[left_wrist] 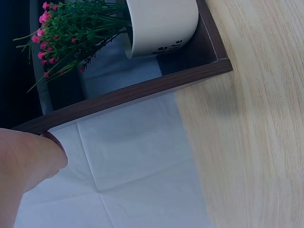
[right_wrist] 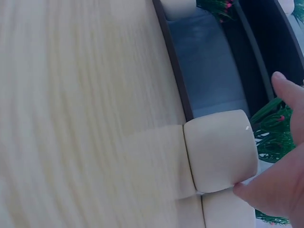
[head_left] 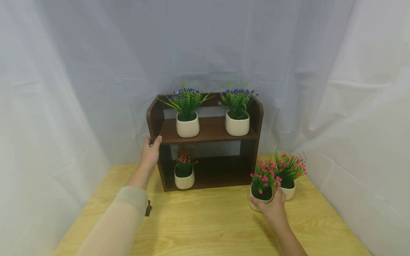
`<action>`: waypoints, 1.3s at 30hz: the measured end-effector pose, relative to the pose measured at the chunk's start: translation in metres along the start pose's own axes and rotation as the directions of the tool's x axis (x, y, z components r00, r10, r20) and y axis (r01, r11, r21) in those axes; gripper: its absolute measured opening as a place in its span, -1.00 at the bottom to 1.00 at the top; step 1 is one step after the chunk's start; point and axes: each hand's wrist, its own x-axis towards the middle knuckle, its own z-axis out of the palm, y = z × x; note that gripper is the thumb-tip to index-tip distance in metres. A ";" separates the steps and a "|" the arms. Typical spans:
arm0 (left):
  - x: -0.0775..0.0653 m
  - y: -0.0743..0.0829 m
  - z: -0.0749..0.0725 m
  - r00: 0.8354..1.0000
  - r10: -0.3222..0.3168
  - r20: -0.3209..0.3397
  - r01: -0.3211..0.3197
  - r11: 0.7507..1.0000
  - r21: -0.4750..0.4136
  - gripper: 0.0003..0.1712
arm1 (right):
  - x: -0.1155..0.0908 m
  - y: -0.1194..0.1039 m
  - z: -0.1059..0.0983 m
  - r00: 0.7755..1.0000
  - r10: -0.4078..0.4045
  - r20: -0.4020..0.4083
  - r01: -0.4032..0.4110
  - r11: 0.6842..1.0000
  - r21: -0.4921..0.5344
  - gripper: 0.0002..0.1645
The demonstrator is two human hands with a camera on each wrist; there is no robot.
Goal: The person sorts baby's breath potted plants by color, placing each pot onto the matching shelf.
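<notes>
My left hand [head_left: 150, 154] grips the left side panel of a dark brown two-tier wooden shelf [head_left: 208, 140], thumb toward its front edge. In the left wrist view part of that hand [left_wrist: 33, 159] shows against the panel; its fingertips are hidden. My right hand [head_left: 272, 206] is spread around the nearer white pot of pink flowers [head_left: 261, 193], right of the shelf. From the right wrist view, one fingertip touches the pot [right_wrist: 221, 152] near its rim, while another digit stands apart from it. A second white pot of pink flowers [head_left: 289, 192] stands close behind.
Two white pots with purple flowers, one left [head_left: 188, 126] and one right [head_left: 237, 124], stand on the upper tier. A white pot with red-pink flowers [head_left: 184, 179] sits at the lower tier's left. The light wooden table [head_left: 192, 224] has white curtains [head_left: 80, 106] around it.
</notes>
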 end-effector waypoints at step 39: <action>0.002 -0.001 0.000 1.000 0.002 -0.011 -0.002 1.000 0.018 -0.25 | 0.011 0.015 0.012 0.993 -0.110 -0.032 0.113 0.989 0.094 0.28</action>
